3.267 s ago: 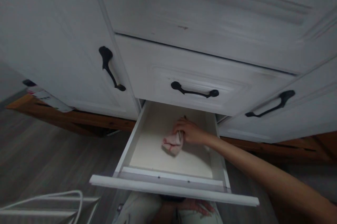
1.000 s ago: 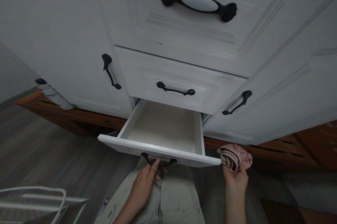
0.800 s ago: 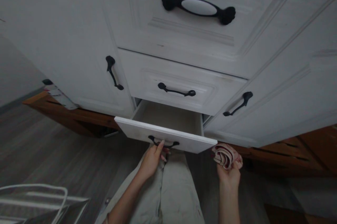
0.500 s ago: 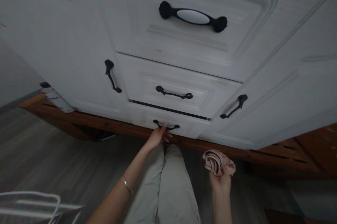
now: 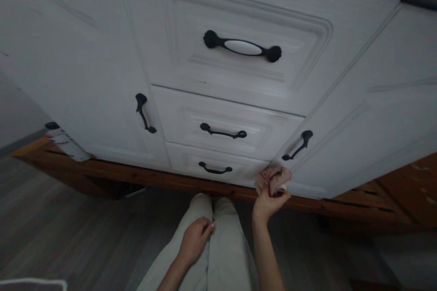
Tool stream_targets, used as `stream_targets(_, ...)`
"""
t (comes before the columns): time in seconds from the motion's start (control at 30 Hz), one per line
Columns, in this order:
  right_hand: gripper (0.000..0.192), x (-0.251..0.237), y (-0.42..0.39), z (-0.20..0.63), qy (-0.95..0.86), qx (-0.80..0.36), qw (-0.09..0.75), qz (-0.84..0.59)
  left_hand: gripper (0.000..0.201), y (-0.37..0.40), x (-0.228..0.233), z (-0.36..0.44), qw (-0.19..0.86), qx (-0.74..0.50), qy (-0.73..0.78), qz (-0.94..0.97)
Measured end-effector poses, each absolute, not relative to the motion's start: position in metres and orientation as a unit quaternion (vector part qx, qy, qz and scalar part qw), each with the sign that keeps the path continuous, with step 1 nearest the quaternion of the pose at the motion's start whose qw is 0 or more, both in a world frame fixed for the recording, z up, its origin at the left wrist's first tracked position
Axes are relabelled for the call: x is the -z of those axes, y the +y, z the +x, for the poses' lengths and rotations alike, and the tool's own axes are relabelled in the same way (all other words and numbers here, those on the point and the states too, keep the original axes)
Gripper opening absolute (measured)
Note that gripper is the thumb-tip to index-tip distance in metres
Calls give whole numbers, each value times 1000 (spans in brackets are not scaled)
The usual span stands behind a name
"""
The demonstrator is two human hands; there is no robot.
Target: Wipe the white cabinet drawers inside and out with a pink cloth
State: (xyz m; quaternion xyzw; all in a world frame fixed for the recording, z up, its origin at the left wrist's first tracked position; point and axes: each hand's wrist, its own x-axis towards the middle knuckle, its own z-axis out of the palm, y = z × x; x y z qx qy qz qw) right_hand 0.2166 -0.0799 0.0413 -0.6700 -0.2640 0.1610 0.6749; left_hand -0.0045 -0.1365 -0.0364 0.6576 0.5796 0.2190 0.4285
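A bunched pink-and-white cloth (image 5: 274,180) is clamped in the grip of the right hand (image 5: 269,200), which is raised on an upright forearm and pressed against the lower right corner of the bottom drawer (image 5: 211,168), shut flush, just below the right door's black handle (image 5: 297,145). The left hand (image 5: 195,238) is held lower, loosely curled with nothing in its grip, resting on the pale trousers (image 5: 221,245) at the knees. Left of the cloth, the bottom drawer's black handle (image 5: 215,169) is left untouched.
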Motion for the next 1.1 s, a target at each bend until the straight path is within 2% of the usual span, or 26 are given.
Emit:
stream_targets(0.13,49,-51,-36,151,-303,-63,623,-719,42,-140,56,-1,404,-194,579,681)
stream_targets(0.3,57,-36,-7,37,-531,-76,519,-665,33,-136,70,-4,399,-188,618,651)
stream_targets(0.47,37,-8,8,-16,-699,26,442,-561,33,-141,80,-11,402,-186,615,653)
stream_targets(0.57,29,10,7,-6,-767,59,360,-527,36,-138,77,-11,397,-185,619,652)
stream_targets(0.67,24,26,-1,23,-799,71,317,-506,33,-134,70,-7,394,-185,621,652)
stream_targets(0.93,34,51,-44,153,-729,123,315,-595,36,-136,60,-4,397,-214,609,652)
stream_targets(1.1,41,33,-62,223,-694,149,332,-621,39,-136,61,-6,424,-235,598,638)
